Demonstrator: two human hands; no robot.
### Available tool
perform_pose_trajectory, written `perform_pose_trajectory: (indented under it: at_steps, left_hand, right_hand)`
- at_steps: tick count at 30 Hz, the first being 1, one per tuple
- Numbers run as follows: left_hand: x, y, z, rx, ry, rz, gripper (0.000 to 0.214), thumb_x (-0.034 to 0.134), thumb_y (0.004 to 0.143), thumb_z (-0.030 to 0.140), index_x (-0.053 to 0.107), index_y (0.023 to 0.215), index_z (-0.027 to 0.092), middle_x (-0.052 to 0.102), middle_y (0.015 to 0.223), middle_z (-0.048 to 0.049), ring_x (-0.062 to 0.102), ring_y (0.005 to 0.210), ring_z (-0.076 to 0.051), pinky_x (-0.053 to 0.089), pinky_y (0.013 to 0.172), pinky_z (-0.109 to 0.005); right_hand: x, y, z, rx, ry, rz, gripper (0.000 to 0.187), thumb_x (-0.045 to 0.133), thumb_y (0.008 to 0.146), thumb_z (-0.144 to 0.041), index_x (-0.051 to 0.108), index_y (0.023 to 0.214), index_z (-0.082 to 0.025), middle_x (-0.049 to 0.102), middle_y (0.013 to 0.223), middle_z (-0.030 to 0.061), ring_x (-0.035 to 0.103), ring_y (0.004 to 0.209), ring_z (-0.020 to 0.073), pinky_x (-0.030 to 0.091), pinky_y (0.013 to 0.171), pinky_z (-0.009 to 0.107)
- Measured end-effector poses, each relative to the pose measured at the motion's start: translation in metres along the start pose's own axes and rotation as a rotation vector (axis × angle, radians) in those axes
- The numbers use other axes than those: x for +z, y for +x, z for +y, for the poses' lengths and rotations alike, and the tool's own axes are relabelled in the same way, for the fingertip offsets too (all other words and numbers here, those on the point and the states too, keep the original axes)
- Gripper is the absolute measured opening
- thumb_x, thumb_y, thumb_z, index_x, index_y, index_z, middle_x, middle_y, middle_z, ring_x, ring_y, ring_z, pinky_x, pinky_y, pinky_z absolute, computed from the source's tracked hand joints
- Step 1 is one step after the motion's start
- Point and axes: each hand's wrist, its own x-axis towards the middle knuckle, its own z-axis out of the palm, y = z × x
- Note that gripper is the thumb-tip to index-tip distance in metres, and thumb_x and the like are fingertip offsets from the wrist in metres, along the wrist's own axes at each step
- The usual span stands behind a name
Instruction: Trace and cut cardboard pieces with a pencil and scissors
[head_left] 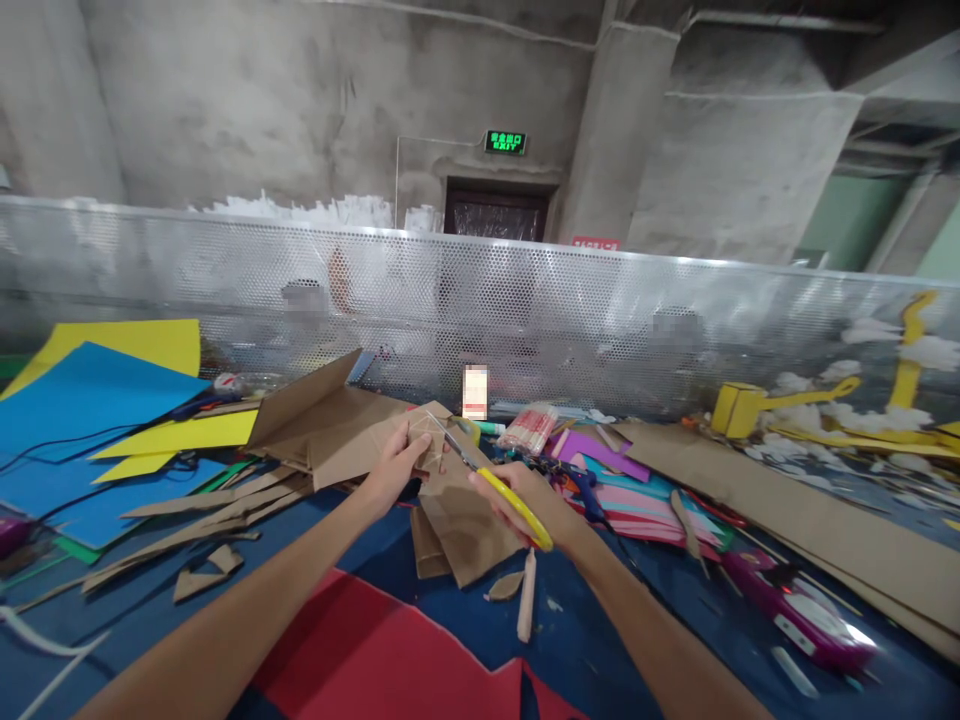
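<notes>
Past the red sheet [390, 650], our R hand [529, 495] grips the yellow-handled scissors [490, 481], blades [454, 441] by the small cardboard pc. [436, 458] that our L hand [401, 458] pinches. For clean cuts, we'd best keep L fingertips [426, 439] clear & turn the pc., not the wrist.

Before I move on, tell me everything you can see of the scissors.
The scissors have yellow, plastic-looking handles and slim, grey, metallic-looking blades. The right hand grips them by the handles, partly hiding these. They slant, blades pointing forward and left, toward the brown cardboard piece in the left hand. Whether the blades are parted or touch the cardboard is too small to tell.
</notes>
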Motion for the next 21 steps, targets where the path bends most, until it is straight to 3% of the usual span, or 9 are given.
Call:
perform_pose_trajectory:
  at_steps: [10,15,18,21]
  left_hand:
    - [-0.005,0.004,0.000,0.004,-0.058,-0.013,0.044,0.066,0.082,0.044,0.053,0.115,0.018,0.071,0.091,-0.0056,0.065,0.058,-0.013,0.041,0.044,-0.018]
    - [-0.002,0.002,-0.002,-0.038,-0.030,-0.029,0.040,0.066,0.082,0.042,0.051,0.111,0.019,0.070,0.089,-0.0040,0.066,0.058,-0.013,0.043,0.045,-0.019]
    - [0.000,0.001,-0.002,-0.051,0.033,0.000,0.051,0.069,0.079,0.041,0.049,0.122,0.021,0.070,0.091,-0.0034,0.066,0.058,-0.014,0.045,0.045,-0.020]
    - [-0.004,0.002,0.003,0.007,0.175,0.056,0.063,0.076,0.073,0.040,0.049,0.126,0.021,0.070,0.088,-0.0027,0.064,0.054,-0.013,0.042,0.042,-0.019]
  right_hand:
    - [0.012,-0.002,-0.006,-0.006,-0.058,0.104,0.048,0.053,0.085,-0.064,0.058,0.076,-0.018,0.051,0.049,-0.0030,0.045,0.028,0.0105,0.032,0.024,0.019]
    - [0.015,0.008,-0.002,0.033,0.088,0.137,0.043,0.058,0.082,-0.061,0.055,0.072,-0.019,0.047,0.046,-0.0043,0.043,0.028,0.0090,0.031,0.024,0.018]
    - [0.012,0.015,0.003,0.082,0.247,0.132,0.039,0.060,0.080,-0.058,0.055,0.083,-0.019,0.048,0.050,-0.0058,0.043,0.031,0.0082,0.035,0.026,0.018]
    - [0.006,0.019,0.012,0.036,0.309,0.158,0.041,0.062,0.079,-0.055,0.055,0.100,-0.020,0.048,0.055,-0.0075,0.042,0.034,0.0070,0.036,0.029,0.016]
